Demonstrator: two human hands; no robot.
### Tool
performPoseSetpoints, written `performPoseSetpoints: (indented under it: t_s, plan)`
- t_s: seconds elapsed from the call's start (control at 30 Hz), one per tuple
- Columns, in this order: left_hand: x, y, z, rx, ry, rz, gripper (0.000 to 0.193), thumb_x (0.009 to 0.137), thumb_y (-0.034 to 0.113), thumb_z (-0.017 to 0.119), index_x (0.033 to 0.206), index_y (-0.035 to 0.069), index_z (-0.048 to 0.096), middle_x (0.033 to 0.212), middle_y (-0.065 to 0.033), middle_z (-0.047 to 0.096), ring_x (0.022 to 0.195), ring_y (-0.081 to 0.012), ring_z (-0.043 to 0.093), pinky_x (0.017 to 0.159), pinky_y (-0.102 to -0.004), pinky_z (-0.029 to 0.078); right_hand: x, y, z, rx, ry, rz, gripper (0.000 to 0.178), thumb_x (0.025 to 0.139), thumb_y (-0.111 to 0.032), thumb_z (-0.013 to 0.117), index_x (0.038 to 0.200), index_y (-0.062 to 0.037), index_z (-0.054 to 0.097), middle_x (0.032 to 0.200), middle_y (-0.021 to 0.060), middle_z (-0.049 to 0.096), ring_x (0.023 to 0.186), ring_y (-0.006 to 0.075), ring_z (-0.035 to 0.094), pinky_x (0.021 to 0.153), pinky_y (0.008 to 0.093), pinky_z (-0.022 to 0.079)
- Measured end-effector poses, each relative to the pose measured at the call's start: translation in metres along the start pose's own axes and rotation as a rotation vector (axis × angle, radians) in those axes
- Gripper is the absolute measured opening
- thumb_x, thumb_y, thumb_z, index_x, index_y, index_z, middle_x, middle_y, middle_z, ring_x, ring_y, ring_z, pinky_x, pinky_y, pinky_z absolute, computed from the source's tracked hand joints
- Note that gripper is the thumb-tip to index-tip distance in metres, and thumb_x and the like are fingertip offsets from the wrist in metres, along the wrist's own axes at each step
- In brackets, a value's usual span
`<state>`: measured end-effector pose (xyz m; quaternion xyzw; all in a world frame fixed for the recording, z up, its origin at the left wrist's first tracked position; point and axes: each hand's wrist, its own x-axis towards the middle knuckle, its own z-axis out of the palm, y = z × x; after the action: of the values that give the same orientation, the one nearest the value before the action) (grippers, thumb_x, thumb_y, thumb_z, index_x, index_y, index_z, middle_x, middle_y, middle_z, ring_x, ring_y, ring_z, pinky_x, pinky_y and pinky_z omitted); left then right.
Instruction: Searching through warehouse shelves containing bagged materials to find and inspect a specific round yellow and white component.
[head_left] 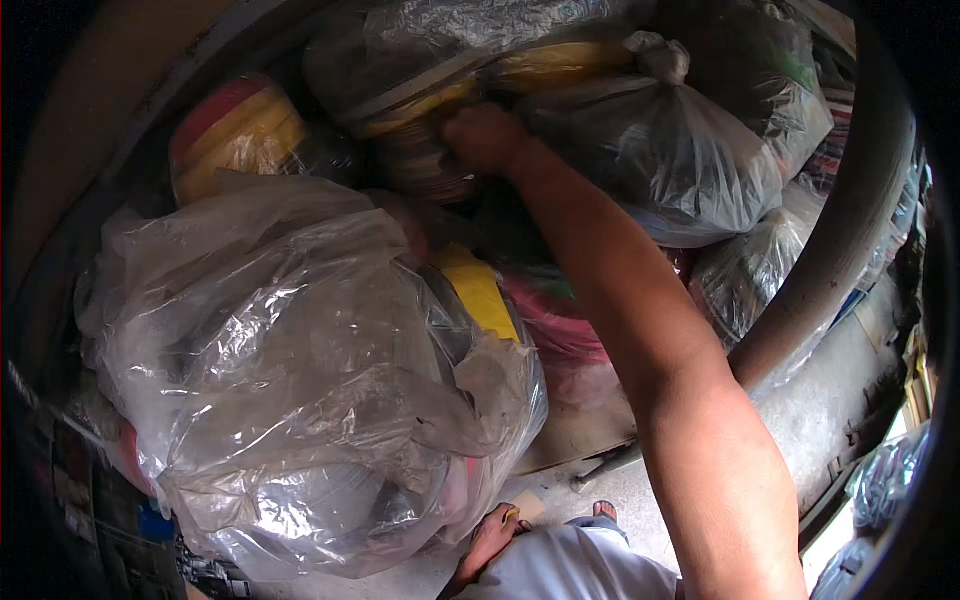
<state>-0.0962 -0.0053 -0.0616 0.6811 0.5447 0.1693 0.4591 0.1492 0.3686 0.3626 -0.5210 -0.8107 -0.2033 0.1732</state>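
My right arm stretches far forward, and my right hand (485,138) is closed at the edge of a plastic-wrapped bundle (420,160) with brownish layered stripes and a yellow band. Its fingertips are hidden against the wrap. Down by my body, my left hand (493,533) has curled fingers; a small yellow spot shows at them, too small to name. Left of my right arm bulges a large clear plastic bag (290,340), packed full, with a yellow piece (478,290) showing at its right side.
Behind stand a knotted plastic bag (660,150) and a red-and-yellow wrapped bundle (240,135). A pink bag (555,320) lies under my right arm. At right, a thick curved bar (850,230) arches past more bags. Grey floor (640,490) shows below, with a foot (605,510).
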Motion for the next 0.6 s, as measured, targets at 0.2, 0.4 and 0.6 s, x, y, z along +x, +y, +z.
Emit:
performPoseSetpoints:
  t_s: [0.2,0.4,0.6]
  plan:
    - [0.0,-0.006,0.001,0.017,0.021,0.008,0.028,0.095,0.024,0.051,0.112,0.002,0.058,0.099,-0.0262,0.065,0.094,-0.0414,0.064,0.079,-0.044,0.05,0.003,0.001,0.012,-0.036,0.103,-0.04,0.024,0.083,-0.027,0.063,0.101,-0.0124,0.068,0.104,0.013,0.068,0.1,0.0336,0.066,0.085,0.0462,0.053]
    - [0.002,0.006,-0.002,0.039,0.014,-0.009,0.026,0.095,0.023,0.053,0.11,0.002,0.058,0.099,-0.024,0.066,0.093,-0.0413,0.065,0.078,-0.0433,0.051,0.005,0.011,0.026,0.002,0.256,-0.084,0.025,0.085,-0.029,0.06,0.097,-0.0081,0.064,0.1,0.0149,0.066,0.097,0.0346,0.065,0.083,0.0466,0.052]
    - [0.004,-0.002,0.002,0.011,0.003,-0.032,0.025,0.095,0.024,0.055,0.109,0.003,0.059,0.096,-0.0234,0.067,0.09,-0.0417,0.065,0.077,-0.0443,0.051,0.008,0.004,0.018,0.005,0.193,-0.081,0.048,0.078,-0.038,0.067,0.115,-0.007,0.059,0.103,0.0176,0.066,0.099,0.0352,0.064,0.085,0.0468,0.051]
